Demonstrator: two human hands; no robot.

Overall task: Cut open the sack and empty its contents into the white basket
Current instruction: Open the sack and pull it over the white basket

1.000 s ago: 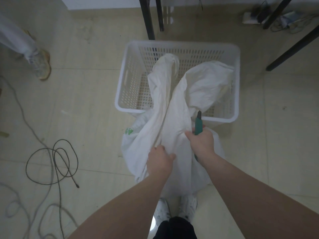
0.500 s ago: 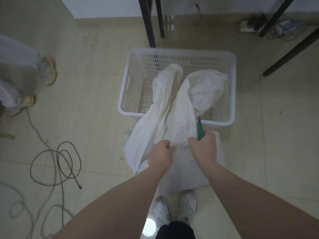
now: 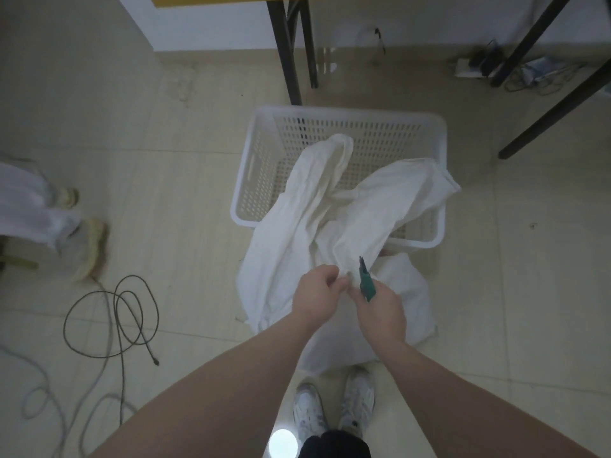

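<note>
A white perforated basket [image 3: 254, 170] stands on the tiled floor ahead of me. White cloth [image 3: 363, 206] drapes over its near rim, partly inside and partly hanging out toward me. Below it a white sack [image 3: 406, 292] sits on the floor in front of my feet. My left hand [image 3: 317, 295] pinches the cloth near its lower end. My right hand [image 3: 380, 305] touches the same spot and holds a green-handled cutter [image 3: 366, 281] pointing up toward the basket.
Black table legs [image 3: 291, 54] rise behind the basket, and another slants at the right [image 3: 555, 110]. A coiled black cable [image 3: 115, 319] lies on the floor to the left. Another person's shoes and pale trouser legs [image 3: 49, 219] stand at the far left. A power strip [image 3: 469, 69] lies at the back right.
My hands have drawn together and pulled back toward me with the cloth. The view has tilted, so the basket sits lower. The other person's feet have come further into view.
</note>
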